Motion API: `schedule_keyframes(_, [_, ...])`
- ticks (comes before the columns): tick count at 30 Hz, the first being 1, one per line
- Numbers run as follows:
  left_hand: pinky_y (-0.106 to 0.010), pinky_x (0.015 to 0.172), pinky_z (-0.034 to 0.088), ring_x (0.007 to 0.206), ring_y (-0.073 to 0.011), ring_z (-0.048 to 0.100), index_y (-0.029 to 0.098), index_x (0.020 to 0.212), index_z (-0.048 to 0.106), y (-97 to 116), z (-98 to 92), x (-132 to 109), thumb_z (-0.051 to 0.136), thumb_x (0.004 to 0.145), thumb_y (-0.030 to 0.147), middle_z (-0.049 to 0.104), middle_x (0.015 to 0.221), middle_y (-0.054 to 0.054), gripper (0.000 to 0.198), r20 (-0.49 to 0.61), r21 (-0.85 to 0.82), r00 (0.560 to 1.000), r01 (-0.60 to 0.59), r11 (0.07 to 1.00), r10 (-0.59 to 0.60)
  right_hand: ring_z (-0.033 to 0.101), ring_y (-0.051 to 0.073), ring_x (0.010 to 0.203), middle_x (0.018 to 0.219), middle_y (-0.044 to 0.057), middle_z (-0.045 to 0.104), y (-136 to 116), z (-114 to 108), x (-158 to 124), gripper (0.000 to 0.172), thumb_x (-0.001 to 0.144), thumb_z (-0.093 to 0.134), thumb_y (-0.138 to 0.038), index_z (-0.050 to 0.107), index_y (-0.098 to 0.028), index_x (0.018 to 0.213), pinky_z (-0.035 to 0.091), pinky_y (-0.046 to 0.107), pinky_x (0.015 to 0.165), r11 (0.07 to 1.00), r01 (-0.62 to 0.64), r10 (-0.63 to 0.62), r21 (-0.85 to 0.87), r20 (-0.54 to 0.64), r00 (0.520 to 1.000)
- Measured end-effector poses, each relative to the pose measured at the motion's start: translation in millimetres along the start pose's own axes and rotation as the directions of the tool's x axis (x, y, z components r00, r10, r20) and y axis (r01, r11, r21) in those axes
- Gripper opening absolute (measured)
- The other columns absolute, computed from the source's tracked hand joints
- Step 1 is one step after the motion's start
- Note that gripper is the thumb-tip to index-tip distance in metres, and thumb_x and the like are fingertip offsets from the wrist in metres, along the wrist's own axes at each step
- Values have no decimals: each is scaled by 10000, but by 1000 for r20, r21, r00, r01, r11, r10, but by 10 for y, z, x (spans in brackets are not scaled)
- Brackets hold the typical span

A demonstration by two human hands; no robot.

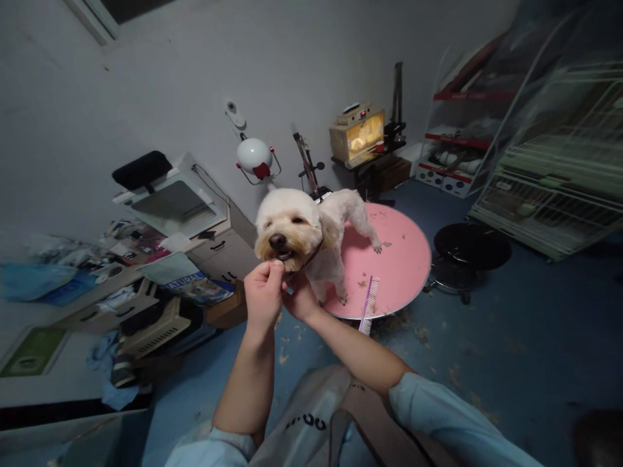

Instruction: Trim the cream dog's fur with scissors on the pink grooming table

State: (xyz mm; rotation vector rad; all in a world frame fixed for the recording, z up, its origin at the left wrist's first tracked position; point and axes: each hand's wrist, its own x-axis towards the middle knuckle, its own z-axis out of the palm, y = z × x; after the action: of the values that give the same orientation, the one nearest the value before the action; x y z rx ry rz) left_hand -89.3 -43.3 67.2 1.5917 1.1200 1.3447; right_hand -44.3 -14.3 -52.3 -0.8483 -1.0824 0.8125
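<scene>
My left hand (263,292) and right hand (300,298) sit together under the chin (294,263) of the fluffy white dog (329,233), body stretching back rightward, their grip unclear.

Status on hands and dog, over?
Left hand at chin of dog; right hand close beside, grip unclear. Dog stands on pink table. Comb overhangs table's near edge.

Cream-white dog (311,224), tan muzzle (277,246), pink tabletop (402,259), purple-spined comb (370,298), light-blue sleeves (452,412), grey apron (306,399), blue floor (535,344)
</scene>
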Motion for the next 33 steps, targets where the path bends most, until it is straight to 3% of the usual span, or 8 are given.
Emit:
schedule_keyframes(6, [-182, 426, 291, 399, -58, 342, 154, 551, 495, -50, -5, -16, 616, 840, 454, 448, 452, 31, 434, 5, -14, 1000, 26, 1000, -26, 616, 169, 762, 859, 35, 651, -23, -73, -19, 242, 750, 652, -351, 498, -228, 890, 520, 289, 694, 996, -74, 76, 50, -50, 996])
schedule_keyframes(11, [-178, 452, 312, 435, -65, 381, 153, 541, 492, -64, 0, -21, 625, 837, 449, 457, 466, 23, 439, 12, -25, 1000, -2, 1000, 2, 609, 175, 754, 814, 30, 653, -31, -103, -36, 196, 741, 675, -329, 534, -220, 823, 520, 305, 723, 997, -35, 38, 68, -49, 998])
schedule_keyframes(16, [-178, 462, 324, 451, -71, 395, 154, 541, 491, -37, 12, -39, 633, 825, 449, 460, 469, 19, 434, 2, -21, 1000, 0, 1000, 0, 639, 189, 813, 874, 37, 684, -134, -180, -7, 285, 720, 725, -397, 564, -229, 883, 538, 324, 782, 997, -62, 61, 47, 13, 998])
schedule_keyframes(22, [-184, 478, 329, 461, -73, 399, 156, 528, 481, -42, 17, -61, 610, 845, 420, 461, 475, 16, 432, 0, -12, 1000, -12, 1000, 12, 624, 165, 726, 812, 25, 670, -132, -213, -86, 233, 749, 691, -374, 541, -216, 832, 531, 290, 687, 992, -122, 121, 36, 5, 993])
schedule_keyframes(27, [-184, 473, 323, 456, -71, 387, 154, 536, 486, -41, 28, -67, 617, 846, 443, 456, 475, 18, 443, -4, -12, 1000, -8, 1000, 8, 641, 177, 788, 900, 39, 696, -130, -266, -82, 250, 712, 734, -337, 578, -217, 865, 538, 299, 727, 994, -110, 110, -6, 19, 994])
schedule_keyframes(33, [-178, 454, 314, 434, -64, 363, 158, 535, 470, -70, 13, -75, 617, 846, 442, 442, 471, 25, 445, -24, -22, 1000, 9, 1000, -9, 633, 167, 711, 825, 30, 692, -143, -282, -99, 144, 754, 672, -298, 581, -208, 819, 529, 289, 674, 992, -123, 123, -24, 35, 992])
